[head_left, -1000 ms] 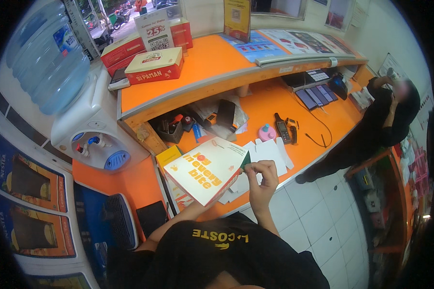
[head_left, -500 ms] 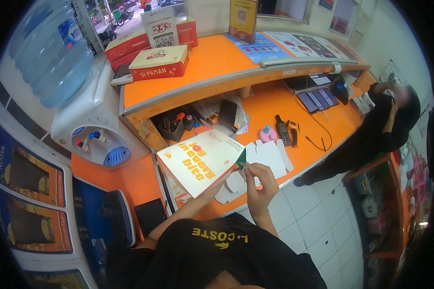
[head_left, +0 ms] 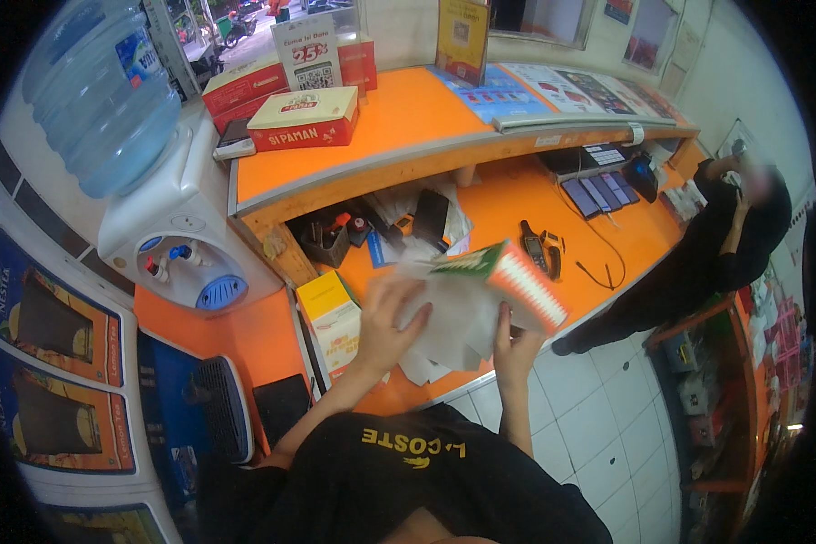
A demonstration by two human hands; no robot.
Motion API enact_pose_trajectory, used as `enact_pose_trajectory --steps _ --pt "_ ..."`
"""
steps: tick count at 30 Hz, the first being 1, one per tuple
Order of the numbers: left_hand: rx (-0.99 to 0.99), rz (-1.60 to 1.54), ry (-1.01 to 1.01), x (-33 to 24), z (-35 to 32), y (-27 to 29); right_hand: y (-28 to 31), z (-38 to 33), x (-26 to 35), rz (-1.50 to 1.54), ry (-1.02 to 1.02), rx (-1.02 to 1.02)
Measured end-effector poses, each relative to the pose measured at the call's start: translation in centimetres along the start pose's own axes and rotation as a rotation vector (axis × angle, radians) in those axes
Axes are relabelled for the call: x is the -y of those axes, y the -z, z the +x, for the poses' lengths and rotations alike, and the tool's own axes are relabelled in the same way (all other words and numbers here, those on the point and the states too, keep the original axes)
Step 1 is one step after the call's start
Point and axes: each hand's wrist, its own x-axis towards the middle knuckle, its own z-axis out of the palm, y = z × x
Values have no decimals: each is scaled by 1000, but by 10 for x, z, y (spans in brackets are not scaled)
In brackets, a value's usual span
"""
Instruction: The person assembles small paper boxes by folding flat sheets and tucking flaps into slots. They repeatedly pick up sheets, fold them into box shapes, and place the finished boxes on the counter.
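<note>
In front of me, over the counter, I hold a tilted cardboard box (head_left: pixel 458 326). Its grey-white face is turned toward me, a green side lies along the top, and an orange-and-white striped side is at the right. Motion blurs part of it. My right hand (head_left: pixel 517 343) pinches the lower right corner, thumb up. My left hand (head_left: pixel 388 328) grips the left edge with fingers bent, partly smeared. Beside it, a yellow and white box (head_left: pixel 333 317) stands on the counter. White paper pieces (head_left: pixel 419 370) lie below the held box.
The orange counter (head_left: pixel 508 195) holds a black handheld device (head_left: pixel 533 249), several phones (head_left: pixel 598 192) and a cable. Red and cream boxes (head_left: pixel 304 118) sit on the upper shelf. A water dispenser (head_left: pixel 186 236) stands left. Another person (head_left: pixel 689 263) leans at the right.
The box has been turned over and moved right, so its printed white top no longer shows. My left hand came from beneath it to its left edge. The yellow and white box is now uncovered.
</note>
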Motion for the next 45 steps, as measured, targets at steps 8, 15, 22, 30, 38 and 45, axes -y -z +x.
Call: enact_pose_trajectory --steps 8,15,22,30,38,45 --pt "158 -261 220 14 6 4 -5 -4 -14 -400 -103 279" --pt "205 50 -202 4 -5 -8 -15 -12 1 683 -653 208" --pt "171 -282 222 -6 -15 -14 -17 -22 -9 -67 6 103" --pt "236 -522 458 -8 -13 -12 -28 -44 -30 -42 106 62" --pt "116 -605 511 -16 -9 -12 -25 -60 -37 21 49 152" --pt "178 -553 346 -13 -10 -10 -22 -58 -30 13 54 163"
